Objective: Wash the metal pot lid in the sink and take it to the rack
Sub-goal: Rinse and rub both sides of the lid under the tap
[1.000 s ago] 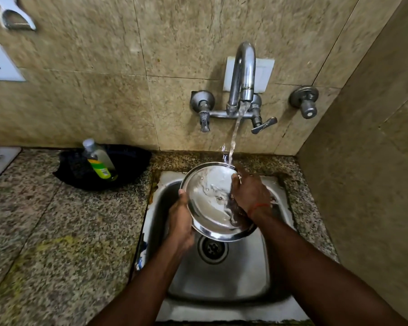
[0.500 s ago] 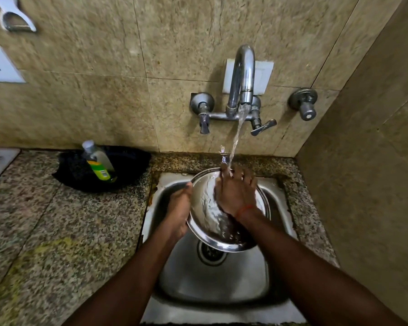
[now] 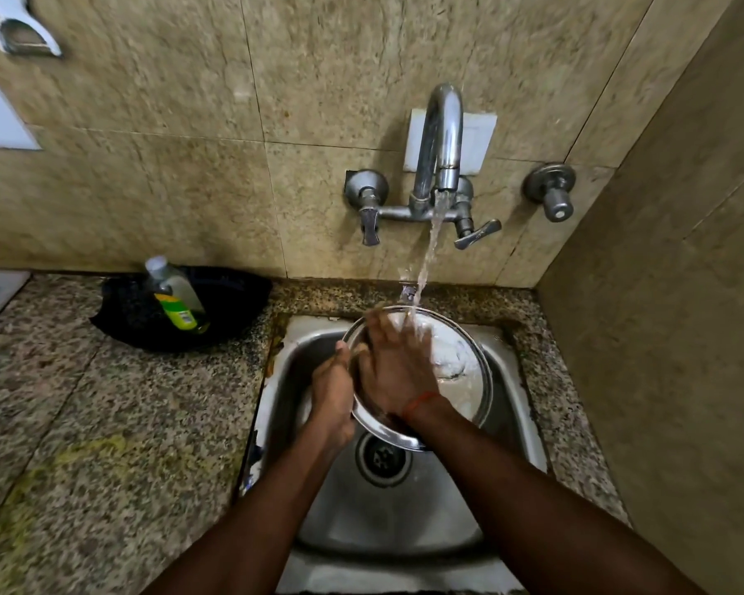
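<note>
The metal pot lid [image 3: 456,371] is held tilted over the sink [image 3: 404,521], above the drain [image 3: 381,459]. The left hand [image 3: 331,392] is clamped on the lid's rim at 9 o'clock. The right hand [image 3: 394,365] lies flat on the lid's face, fingers spread and blurred. Water from the tap [image 3: 441,152] at 12 o'clock strikes the lid's upper edge. A bottle [image 3: 175,294] lies in a dark bowl [image 3: 233,302] on the counter [image 3: 104,423] at 10 o'clock.
</note>
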